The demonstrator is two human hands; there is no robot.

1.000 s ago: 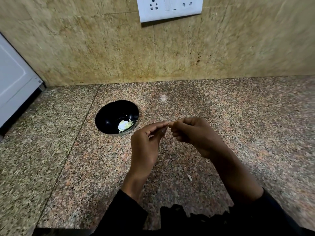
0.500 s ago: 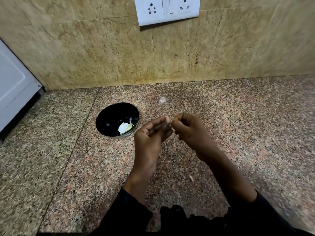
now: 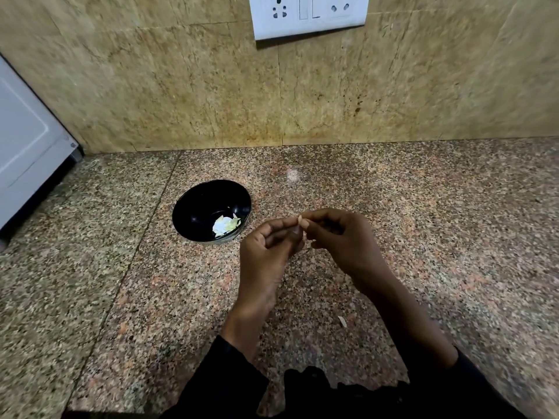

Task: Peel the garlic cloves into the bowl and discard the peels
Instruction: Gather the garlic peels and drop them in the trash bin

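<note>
A small pale garlic clove (image 3: 300, 219) is pinched between the fingertips of my left hand (image 3: 267, 252) and my right hand (image 3: 344, 240), held above the granite counter (image 3: 423, 237). Most of the clove is hidden by the fingers. Just left of the hands stands a black bowl (image 3: 193, 207) with pale garlic pieces (image 3: 226, 224) at its bottom. One thin sliver of peel (image 3: 342, 321) lies on the counter between my forearms.
A tiled wall with a white socket plate (image 3: 308, 13) rises behind the counter. A white appliance (image 3: 27, 140) stands at the far left. A seam in the granite runs diagonally past the bowl's left side.
The view has tilted slightly and both hands have stayed together near the bowl. The fingers have shifted on the clove, whose tip now shows above them.
</note>
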